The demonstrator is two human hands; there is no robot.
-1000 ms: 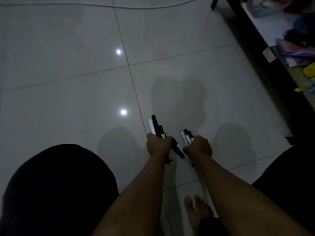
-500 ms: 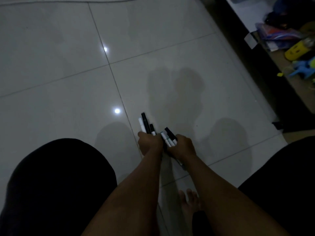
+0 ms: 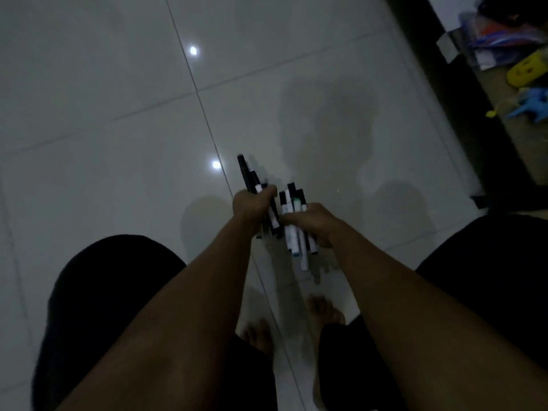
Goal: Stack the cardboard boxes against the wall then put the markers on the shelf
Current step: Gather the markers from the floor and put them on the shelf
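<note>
Since a second ago your two hands have drawn together, and the view has swung so that the cluttered ledge at the right shows more of its yellow and blue things.

Head view — the only one you have: your left hand [image 3: 255, 204] is wrapped round a bundle of dark markers [image 3: 247, 177] whose ends stick up past the knuckles toward the far floor. Your right hand [image 3: 311, 222] is clamped round a second bundle, the white-barrelled markers [image 3: 292, 206], with their lower ends poking out below the fist. The two fists are just beside each other, nearly touching, above the pale tiled floor [image 3: 118, 114], with your bare feet [image 3: 324, 310] under them.

As for progress, you look to be in the second half of the job: both fists are full of markers and none can be seen lying on the tiles. No cardboard boxes are in view, so you cannot confirm from this angle that the stack against the wall is done. What is left, by the look of it, is carrying both bundles to the shelf — the dark-edged ledge [image 3: 444, 93] at the upper right may be it, though that is uncertain — and setting them down there.
</note>
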